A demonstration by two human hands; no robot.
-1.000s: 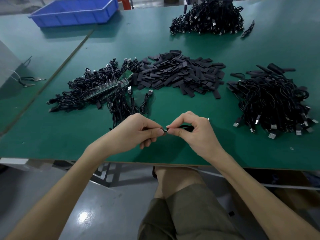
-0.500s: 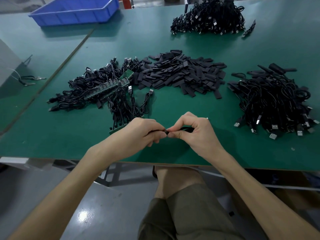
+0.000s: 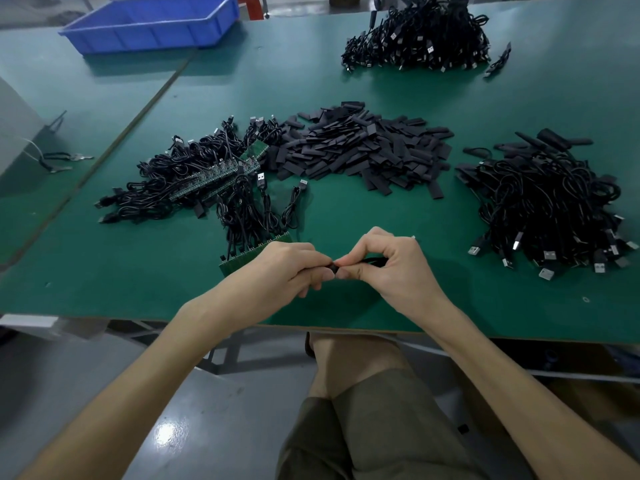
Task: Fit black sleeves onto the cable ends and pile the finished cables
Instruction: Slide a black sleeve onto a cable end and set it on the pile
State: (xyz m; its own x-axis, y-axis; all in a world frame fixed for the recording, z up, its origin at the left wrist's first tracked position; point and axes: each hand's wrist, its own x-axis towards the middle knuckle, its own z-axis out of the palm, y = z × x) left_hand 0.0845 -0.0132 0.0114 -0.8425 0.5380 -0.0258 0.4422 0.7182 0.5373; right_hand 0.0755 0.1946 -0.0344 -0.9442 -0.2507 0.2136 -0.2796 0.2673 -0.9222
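Note:
Both hands meet low over the near edge of the green table [image 3: 450, 306]. My left hand [image 3: 280, 268] and my right hand [image 3: 384, 268] pinch a small black piece [image 3: 334, 266] between their fingertips; whether it is sleeve or cable end is hidden by the fingers. A black cable [image 3: 375, 260] runs through my right hand. A heap of flat black sleeves [image 3: 360, 147] lies mid-table. Cables on green boards [image 3: 194, 178] lie to its left, one board [image 3: 242, 259] just beyond my left hand. A pile of cables with USB plugs [image 3: 550, 202] lies at the right.
Another cable heap [image 3: 419, 36] sits at the far side of the table, with a stray cable piece [image 3: 498, 60] beside it. A blue plastic bin [image 3: 152, 22] stands at the far left. A small tool with a black cord [image 3: 59, 161] lies at the left edge.
My hands have stayed together in the same spot, fingertips pressing slightly closer on the black piece. The piles have not moved.

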